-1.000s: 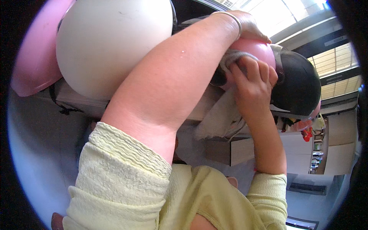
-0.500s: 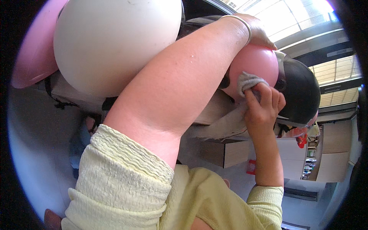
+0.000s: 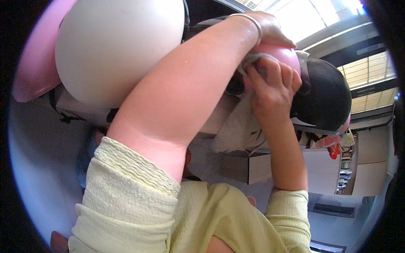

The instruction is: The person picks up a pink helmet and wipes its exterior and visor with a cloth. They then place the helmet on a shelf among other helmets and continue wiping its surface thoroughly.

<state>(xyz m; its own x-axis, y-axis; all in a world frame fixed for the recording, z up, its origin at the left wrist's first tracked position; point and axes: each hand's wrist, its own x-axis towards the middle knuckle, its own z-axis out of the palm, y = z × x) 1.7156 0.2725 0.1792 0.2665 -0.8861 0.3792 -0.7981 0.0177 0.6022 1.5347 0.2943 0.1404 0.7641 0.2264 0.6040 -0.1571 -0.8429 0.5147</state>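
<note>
Pink helmet: landmark, mostly behind your hands, at the far end of your left forearm.
Left hand [image 3: 272, 31]: yours, laid over the top of the pink helmet [image 3: 283, 51]; fingers partly hidden, can't tell if gripping.
Right hand [image 3: 273, 90]: yours, fingers clenched on grey cloth [image 3: 262, 55], pressed to pink helmet's near side.
Black helmet [image 3: 325, 95]: just right of pink helmet.
White helmet [image 3: 118, 50]: left of pink helmet, beyond your forearm.

We see a pale yellow-green garment [image 3: 196, 211] of finely crinkled cloth. Its left sleeve [image 3: 126, 202] ends in a broad gathered cuff [image 3: 137, 163] with wavy rows, and its right sleeve [image 3: 291, 215] has the same colour. Around the left wrist [image 3: 242, 28] we notice one thin, smooth, pale bangle [image 3: 259, 32].
</note>
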